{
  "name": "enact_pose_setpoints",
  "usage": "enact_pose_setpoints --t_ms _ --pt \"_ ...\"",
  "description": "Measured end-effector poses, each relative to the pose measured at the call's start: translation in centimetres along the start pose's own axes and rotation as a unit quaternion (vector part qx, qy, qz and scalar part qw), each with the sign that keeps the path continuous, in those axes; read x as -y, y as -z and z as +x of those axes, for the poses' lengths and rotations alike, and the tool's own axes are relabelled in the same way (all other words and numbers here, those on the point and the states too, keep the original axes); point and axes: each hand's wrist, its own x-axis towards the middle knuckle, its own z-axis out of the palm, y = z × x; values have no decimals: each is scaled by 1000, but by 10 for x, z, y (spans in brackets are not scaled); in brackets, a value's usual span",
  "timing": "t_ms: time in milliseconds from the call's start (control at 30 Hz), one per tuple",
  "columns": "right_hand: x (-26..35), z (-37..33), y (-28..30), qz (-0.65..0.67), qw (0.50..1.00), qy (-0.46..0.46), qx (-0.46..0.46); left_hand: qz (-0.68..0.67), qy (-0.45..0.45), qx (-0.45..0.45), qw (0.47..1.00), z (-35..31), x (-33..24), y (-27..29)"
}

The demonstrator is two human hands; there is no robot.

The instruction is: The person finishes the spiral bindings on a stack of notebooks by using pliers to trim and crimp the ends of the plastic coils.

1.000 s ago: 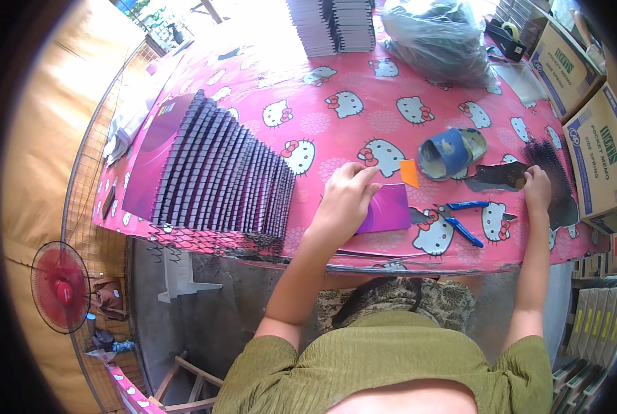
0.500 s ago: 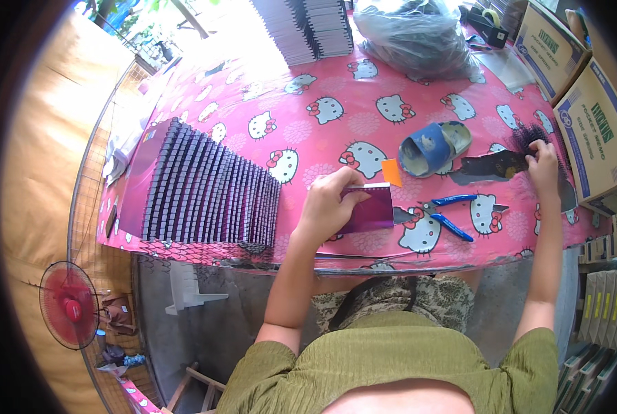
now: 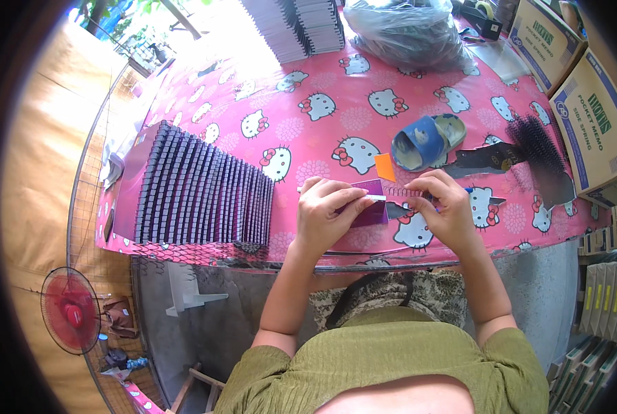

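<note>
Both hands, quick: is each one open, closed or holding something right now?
Left hand: closed, holding a small rectangular purple-covered paper notebook.
Right hand: closed, pinching the end of a thin dark spiral coil.

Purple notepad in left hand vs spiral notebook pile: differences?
The purple notepad is single; the spiral notebook pile holds many. The notepad is held in the left hand; the pile sits on the table. The notepad shows a white strip; the pile, rows of dark coils. Both show purple.
</note>
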Motion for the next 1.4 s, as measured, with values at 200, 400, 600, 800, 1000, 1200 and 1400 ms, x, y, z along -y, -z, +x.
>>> enact_pose_setpoints --t_ms 200,400,600,800,1000,1200,1400 --pt "3 8 6 5 998 -25 63 -2 -18 -10 1000 -4 1 -1" --pt "2 20 13 60 986 -62 143 40 2 -19 999 -5 -6 -1" --pt "8 16 -3 43 987 -98 124 157 95 -55 982 -13 -24 -7" --pt "9 13 -23 -111 990 58 73 57 103 -56 991 -22 -15 -10" --pt "15 14 -32 -121 990 25 66 58 91 -64 992 -22 -10 -12" --pt "24 13 -37 -142 988 17 65 44 95 -63 993 -23 -10 -10" --pt "22 13 -44 -166 983 73 22 34 96 -72 992 -22 -11 -12"
